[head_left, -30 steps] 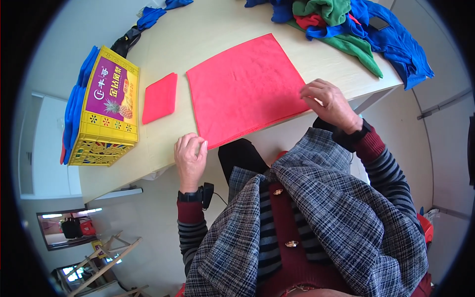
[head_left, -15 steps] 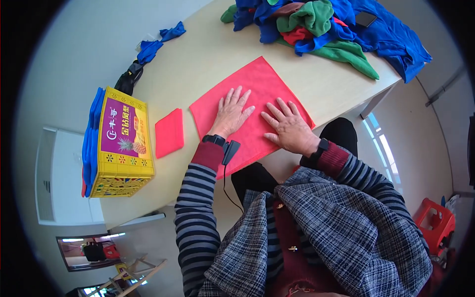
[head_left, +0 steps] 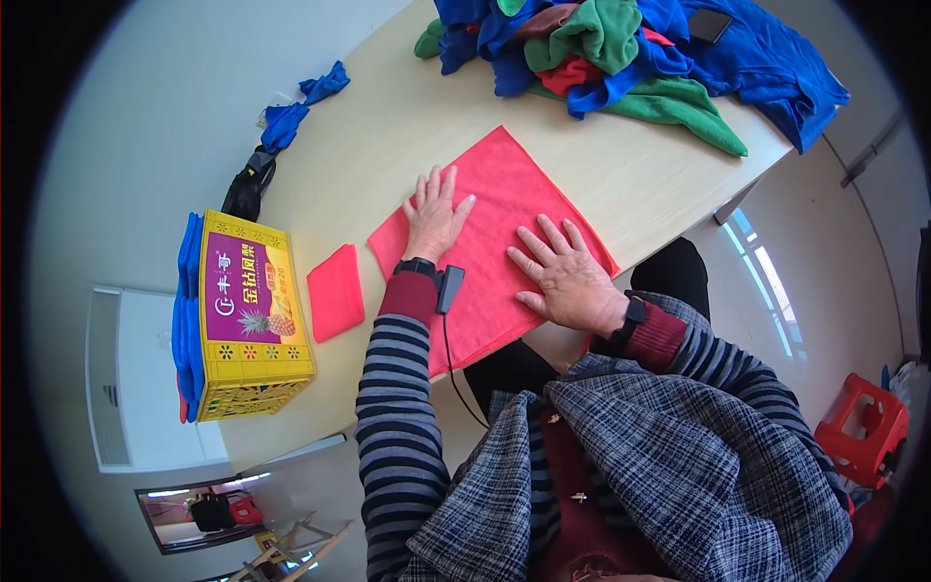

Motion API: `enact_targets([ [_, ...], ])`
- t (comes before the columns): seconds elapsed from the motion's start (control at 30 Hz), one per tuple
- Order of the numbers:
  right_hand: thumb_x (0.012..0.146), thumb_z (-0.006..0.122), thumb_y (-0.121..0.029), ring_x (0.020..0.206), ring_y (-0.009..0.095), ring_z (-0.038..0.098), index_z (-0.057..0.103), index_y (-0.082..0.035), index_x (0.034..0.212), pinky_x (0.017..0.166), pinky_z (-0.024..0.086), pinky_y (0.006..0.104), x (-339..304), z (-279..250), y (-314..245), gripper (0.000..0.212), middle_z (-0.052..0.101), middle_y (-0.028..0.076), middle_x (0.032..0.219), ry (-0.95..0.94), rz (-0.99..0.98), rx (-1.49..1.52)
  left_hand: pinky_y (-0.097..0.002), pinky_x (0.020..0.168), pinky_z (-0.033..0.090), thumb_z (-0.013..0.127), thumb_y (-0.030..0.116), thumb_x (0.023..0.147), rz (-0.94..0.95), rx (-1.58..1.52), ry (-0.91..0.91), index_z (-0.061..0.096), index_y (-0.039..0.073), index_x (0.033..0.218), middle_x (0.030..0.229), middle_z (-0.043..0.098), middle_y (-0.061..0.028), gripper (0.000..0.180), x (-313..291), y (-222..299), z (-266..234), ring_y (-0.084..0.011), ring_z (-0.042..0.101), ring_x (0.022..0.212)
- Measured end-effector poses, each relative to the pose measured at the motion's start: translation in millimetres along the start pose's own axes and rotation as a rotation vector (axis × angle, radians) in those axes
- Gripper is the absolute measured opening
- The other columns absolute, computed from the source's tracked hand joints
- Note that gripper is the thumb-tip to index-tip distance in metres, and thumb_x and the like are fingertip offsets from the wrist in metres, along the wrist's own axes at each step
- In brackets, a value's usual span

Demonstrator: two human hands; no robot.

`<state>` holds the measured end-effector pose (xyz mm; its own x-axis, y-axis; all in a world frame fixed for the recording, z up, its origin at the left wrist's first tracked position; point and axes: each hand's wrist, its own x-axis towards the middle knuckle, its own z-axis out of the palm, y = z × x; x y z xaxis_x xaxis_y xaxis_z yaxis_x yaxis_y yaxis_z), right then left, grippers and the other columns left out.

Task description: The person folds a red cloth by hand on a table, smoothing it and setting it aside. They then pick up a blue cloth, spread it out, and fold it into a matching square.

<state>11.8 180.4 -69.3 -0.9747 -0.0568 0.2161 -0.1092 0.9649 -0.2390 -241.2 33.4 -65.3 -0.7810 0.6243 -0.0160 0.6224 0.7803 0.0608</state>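
A red cloth (head_left: 495, 204) lies spread flat on the table, one corner pointing to the far side and its near edge at the table's edge. My left hand (head_left: 435, 215) rests on its left part, fingers stretched out. On the right part my right hand (head_left: 564, 274) lies flat with fingers spread, palm down. Neither hand holds anything. Left of the spread cloth is a folded red cloth (head_left: 336, 293), apart from my left hand. A black strap with a small cabled device (head_left: 448, 289) sits at my left wrist.
At the left stands a yellow crate (head_left: 254, 325) with folded blue cloths (head_left: 187, 315) at its outer side. A heap of blue, green and red cloths (head_left: 601, 53) covers the far right, a phone (head_left: 709, 26) on it. Right on the floor is a red stool (head_left: 863, 427).
My left hand has moved slightly left over the spread cloth, while the right hand stays nearly in place. The whole view has shifted a little.
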Motion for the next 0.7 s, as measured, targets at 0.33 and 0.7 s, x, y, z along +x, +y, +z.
enact_targets([
  [0.33, 0.1, 0.043, -0.059, 0.154, 0.037, 0.02, 0.043, -0.015, 0.154, 0.125, 0.012, 0.0543, -5, -4, -3, 0.069, 0.033, 0.011, 0.163, -0.003, 0.007, -0.027, -0.0705, 0.119, 0.009, 0.042, 0.063, 0.101, 0.064, -0.077, -0.044, 0.023, 0.021, 0.162, 0.17, 0.015, -0.0119, 0.077, 19, 44, 4, -0.0366, 0.008, 0.156],
  [0.7, 0.097, 0.046, -0.063, 0.153, 0.038, 0.023, 0.042, -0.013, 0.154, 0.124, 0.018, 0.0533, -12, -3, 11, 0.076, 0.035, 0.013, 0.162, 0.014, -0.056, 0.021, -0.0606, 0.123, 0.012, 0.062, 0.062, 0.09, 0.143, -0.172, -0.021, 0.023, 0.013, 0.161, 0.167, 0.02, -0.0164, 0.095, -179, 13, -36, -0.036, 0.013, 0.156],
])
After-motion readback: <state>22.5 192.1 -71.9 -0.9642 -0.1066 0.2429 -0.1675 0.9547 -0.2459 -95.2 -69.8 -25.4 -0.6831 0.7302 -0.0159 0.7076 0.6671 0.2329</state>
